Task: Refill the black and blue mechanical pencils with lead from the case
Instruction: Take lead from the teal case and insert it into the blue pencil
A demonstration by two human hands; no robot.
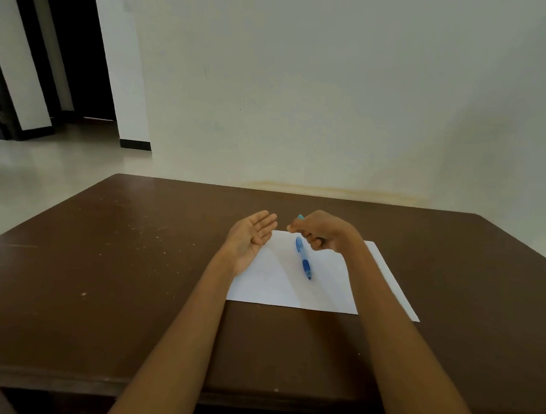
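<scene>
The blue mechanical pencil (303,257) lies on a white sheet of paper (276,284) on the brown table, its tip towards me. My left hand (253,237) hovers over the sheet's left edge, palm up with straight fingers and nothing in it. Just right of it, my right hand (321,230) is curled round a small object, probably the lead case (300,216). Only its light-blue end shows, above my fingers and pointing at my left fingertips. A dark bit shows under the fist. No black pencil is in view.
The brown table (133,278) runs back to a pale wall. Its left edge drops to a tiled floor. A dark doorway stands at the far left.
</scene>
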